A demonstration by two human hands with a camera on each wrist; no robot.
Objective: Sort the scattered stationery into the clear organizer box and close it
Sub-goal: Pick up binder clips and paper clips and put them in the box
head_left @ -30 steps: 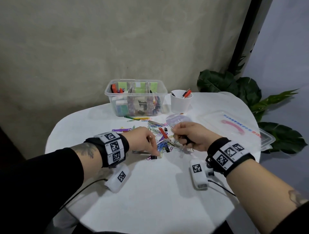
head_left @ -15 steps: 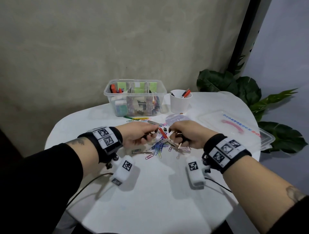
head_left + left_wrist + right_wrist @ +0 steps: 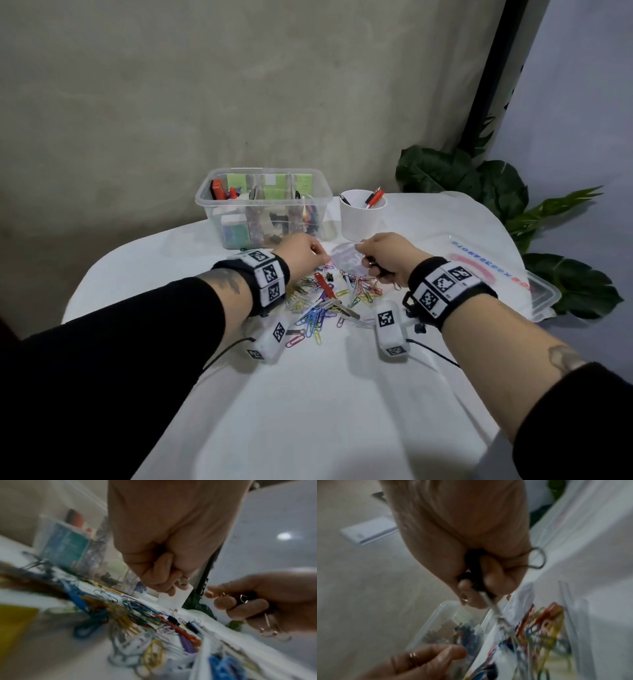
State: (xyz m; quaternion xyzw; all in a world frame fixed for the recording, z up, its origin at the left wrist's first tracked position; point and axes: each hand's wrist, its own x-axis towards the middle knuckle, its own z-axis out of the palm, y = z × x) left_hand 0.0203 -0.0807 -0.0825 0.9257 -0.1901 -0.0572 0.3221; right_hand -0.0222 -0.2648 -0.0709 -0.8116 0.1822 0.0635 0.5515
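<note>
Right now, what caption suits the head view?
Both hands, left and right, lifted above paper clips near organizer box.

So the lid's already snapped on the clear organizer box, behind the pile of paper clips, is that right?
Not quite. The clear organizer box is open; its lid lies flat on the table to the right, as the head view shows. It does stand behind the paper clips.
</note>
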